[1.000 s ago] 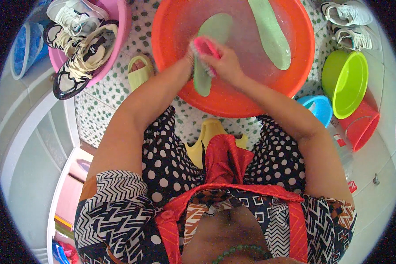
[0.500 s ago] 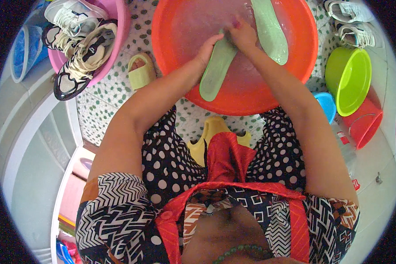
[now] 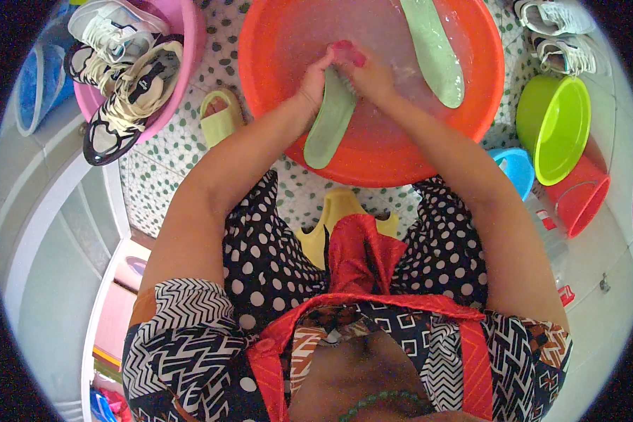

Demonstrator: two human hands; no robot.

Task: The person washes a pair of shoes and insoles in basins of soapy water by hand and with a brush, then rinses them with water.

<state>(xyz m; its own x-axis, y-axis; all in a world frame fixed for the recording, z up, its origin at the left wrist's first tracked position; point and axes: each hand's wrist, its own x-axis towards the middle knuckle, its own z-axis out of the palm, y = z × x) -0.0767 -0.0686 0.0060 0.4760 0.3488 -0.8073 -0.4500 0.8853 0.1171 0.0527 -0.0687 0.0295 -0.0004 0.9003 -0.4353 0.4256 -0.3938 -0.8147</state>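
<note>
While gripping a green insole [image 3: 328, 133] in the left hand [image 3: 315, 86], holds a pink brush [image 3: 349, 53] at its upper end in the curled right hand [image 3: 374, 80]. Holds both over an orange basin [image 3: 373, 167] of cloudy water [image 3: 387, 35]. Has a second insole [image 3: 435, 58] inside, near the right wall; farther out, a pink tub [image 3: 193, 63] of shoes [image 3: 112, 133] at left and a lime-green bucket [image 3: 532, 119] at right.

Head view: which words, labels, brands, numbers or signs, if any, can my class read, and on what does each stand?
None can be read.
Black-and-white shoe: pale mark, too small.
Clear bottle: red patch, too blurred.
Nearer green insole: no lettering visible.
</note>
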